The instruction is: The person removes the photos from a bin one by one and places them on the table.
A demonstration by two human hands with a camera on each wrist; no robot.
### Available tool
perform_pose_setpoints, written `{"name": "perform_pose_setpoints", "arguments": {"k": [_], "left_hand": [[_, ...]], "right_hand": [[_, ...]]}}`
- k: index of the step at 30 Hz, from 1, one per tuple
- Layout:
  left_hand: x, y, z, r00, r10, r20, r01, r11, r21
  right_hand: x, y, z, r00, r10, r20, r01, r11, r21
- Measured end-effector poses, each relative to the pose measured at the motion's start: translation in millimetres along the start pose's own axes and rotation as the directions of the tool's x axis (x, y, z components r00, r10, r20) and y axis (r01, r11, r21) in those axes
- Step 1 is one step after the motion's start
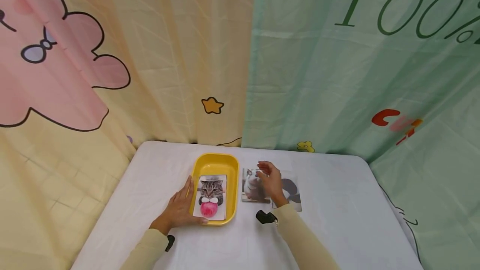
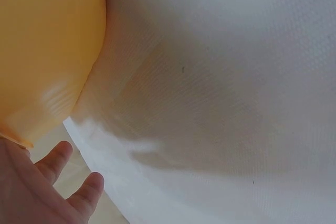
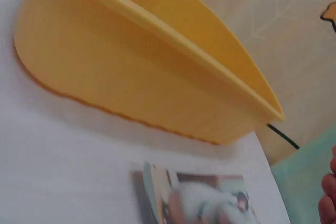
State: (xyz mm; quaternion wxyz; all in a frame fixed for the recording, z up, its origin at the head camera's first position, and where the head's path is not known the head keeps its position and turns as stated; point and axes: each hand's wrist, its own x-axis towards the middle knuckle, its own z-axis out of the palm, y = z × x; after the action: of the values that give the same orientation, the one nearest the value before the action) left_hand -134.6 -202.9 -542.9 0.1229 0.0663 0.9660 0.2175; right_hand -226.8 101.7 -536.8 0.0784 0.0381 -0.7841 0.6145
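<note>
A yellow tray (image 1: 234, 178) sits on the white-covered table, and a cat picture card (image 1: 209, 197) with a pink ball lies inside it. My left hand (image 1: 180, 209) rests along the tray's left side, fingers extended, thumb near the front rim. To the tray's right lies an animal picture card (image 1: 251, 188); in the right wrist view this card (image 3: 202, 200) looks thick, like a small stack. Beside it is another picture card (image 1: 293, 191) with a dark rounded shape, partly covered by my right arm. Above these two hovers my right hand (image 1: 273, 181), fingers loosely bent, nothing visible in them.
Past the far table edge hang a yellow curtain (image 1: 180, 107) and a green curtain (image 1: 318, 95) with printed figures. White tablecloth (image 1: 337, 211) spreads to the right of the cards. Each wrist carries a small black device (image 1: 265, 217).
</note>
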Motion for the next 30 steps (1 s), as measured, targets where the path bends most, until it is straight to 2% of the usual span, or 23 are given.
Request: {"name": "perform_pose_setpoints", "arguments": {"k": [3, 10, 18, 24, 30], "left_hand": [[0.3, 1.0, 0.0, 1.000, -0.001, -0.001, 0.001, 1.000, 0.001], [0.6, 1.1, 0.7, 1.000, 0.002, 0.002, -0.002, 1.000, -0.002], [-2.7, -4.8, 1.0, 0.999, 0.042, -0.010, -0.042, 0.999, 0.013], [-1.7, -3.7, -1.0, 0.999, 0.054, -0.007, -0.053, 0.999, 0.009], [-0.2, -3.8, -0.6, 0.998, 0.056, -0.010, -0.056, 0.998, 0.010]], "right_hand": [[-7, -7, 20, 0.998, -0.038, 0.041, 0.039, 0.999, -0.026], [-20, -23, 59, 0.985, 0.000, 0.173, 0.021, 0.993, -0.116], [-30, -35, 93, 0.959, 0.015, 0.282, 0.013, 0.995, -0.098], [-30, -36, 113, 0.962, 0.043, 0.270, 0.017, 0.976, -0.217], [-28, -30, 131, 0.966, 0.108, 0.237, -0.038, 0.958, -0.284]]}}
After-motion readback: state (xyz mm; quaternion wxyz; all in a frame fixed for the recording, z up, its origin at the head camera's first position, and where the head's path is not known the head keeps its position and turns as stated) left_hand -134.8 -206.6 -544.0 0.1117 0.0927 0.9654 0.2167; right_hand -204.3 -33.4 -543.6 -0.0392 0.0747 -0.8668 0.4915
